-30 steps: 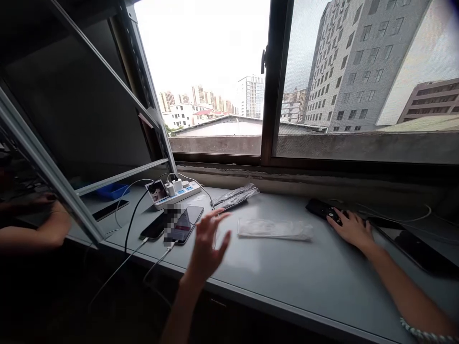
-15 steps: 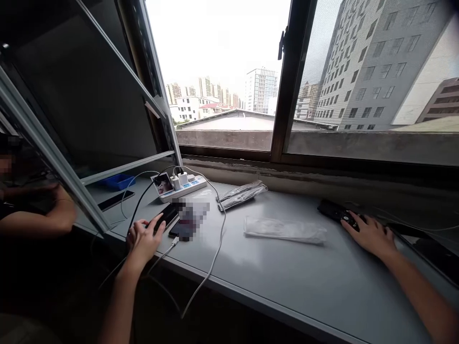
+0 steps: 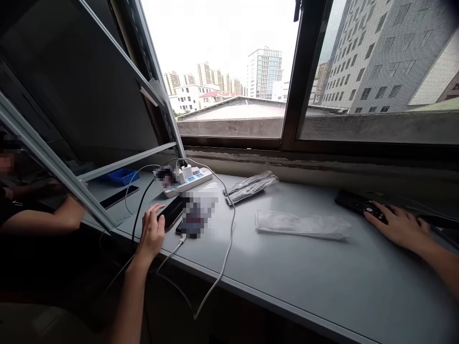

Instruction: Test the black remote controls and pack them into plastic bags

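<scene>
My left hand (image 3: 153,230) is at the table's front edge, its fingers stretched out beside the near left edge of a black phone (image 3: 172,212) that lies flat. Just right of that phone lies a second phone (image 3: 193,224), partly blurred out, with a white cable plug (image 3: 182,238) at its near end. Far to the right, my right hand (image 3: 403,227) rests over one end of a black remote control (image 3: 351,202), thumb and fingers on either side of its buttons. The covered end of the remote control is hidden under the palm.
A clear plastic sleeve (image 3: 301,224) and a wrapped dark packet (image 3: 251,187) lie mid-table. Behind the phones is a white power strip (image 3: 204,176) with chargers. A loose white cable (image 3: 229,248) hangs over the edge. Left, past a metal frame (image 3: 96,205), is another person's arm (image 3: 53,222).
The view has shifted, so the table things appear farther right and slightly higher. My left hand's fingers have drawn back from over the black phone to its edge. My right hand stays on the remote control.
</scene>
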